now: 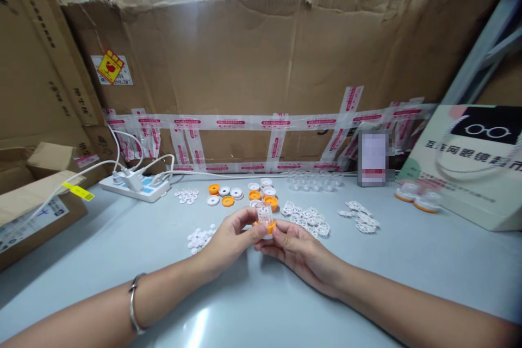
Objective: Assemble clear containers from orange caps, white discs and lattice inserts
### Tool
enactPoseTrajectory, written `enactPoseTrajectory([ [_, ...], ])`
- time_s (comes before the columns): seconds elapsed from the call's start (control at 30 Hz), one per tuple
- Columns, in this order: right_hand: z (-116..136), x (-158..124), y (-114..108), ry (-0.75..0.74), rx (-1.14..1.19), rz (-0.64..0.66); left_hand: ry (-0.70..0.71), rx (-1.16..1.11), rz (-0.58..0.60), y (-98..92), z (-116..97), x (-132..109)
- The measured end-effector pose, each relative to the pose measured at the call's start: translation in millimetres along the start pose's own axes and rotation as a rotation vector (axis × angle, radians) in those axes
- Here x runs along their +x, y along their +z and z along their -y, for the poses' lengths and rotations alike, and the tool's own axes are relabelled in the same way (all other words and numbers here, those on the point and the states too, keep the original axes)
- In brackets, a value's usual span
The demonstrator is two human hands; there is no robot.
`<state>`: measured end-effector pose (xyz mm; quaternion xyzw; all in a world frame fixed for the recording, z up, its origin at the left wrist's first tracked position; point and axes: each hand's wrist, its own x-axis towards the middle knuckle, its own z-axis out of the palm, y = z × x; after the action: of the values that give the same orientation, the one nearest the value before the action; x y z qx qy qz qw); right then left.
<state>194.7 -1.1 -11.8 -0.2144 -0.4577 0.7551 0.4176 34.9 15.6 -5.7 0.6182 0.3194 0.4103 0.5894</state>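
Both my hands meet over the middle of the grey table (101, 239). My left hand (230, 239) and my right hand (296, 250) pinch one small part (266, 218) between their fingertips: a clear plastic piece on an orange cap. Just beyond my fingers lie orange and white round caps (240, 194). White snowflake-shaped plastic pieces (308, 218) lie to the right of my hands. Small white discs (199, 238) are heaped to the left of them. A silver bangle (134, 304) circles my left wrist.
A white power strip (134, 185) with cables sits at the back left. Cardboard boxes (32, 201) stand on the left and a taped cardboard wall (261, 76) runs along the back. A printed bag (468, 168) lies at the right, clear cups (314, 180) near the wall.
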Motion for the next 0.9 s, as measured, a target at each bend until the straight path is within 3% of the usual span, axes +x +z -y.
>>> enactPoseTrajectory([
  [0.27,-0.3,0.8,1.2,0.012,-0.033,0.001,0.016,-0.056,0.050,0.4,-3.6,-2.4],
  [0.57,-1.6,-1.2,0.9,0.057,0.011,0.055,-0.093,-0.215,0.152,-0.4,2.2,-3.4],
  [0.9,-3.4,-0.8,0.4,0.002,-0.029,-0.014,0.024,-0.154,0.139,2.0,-2.6,-3.0],
])
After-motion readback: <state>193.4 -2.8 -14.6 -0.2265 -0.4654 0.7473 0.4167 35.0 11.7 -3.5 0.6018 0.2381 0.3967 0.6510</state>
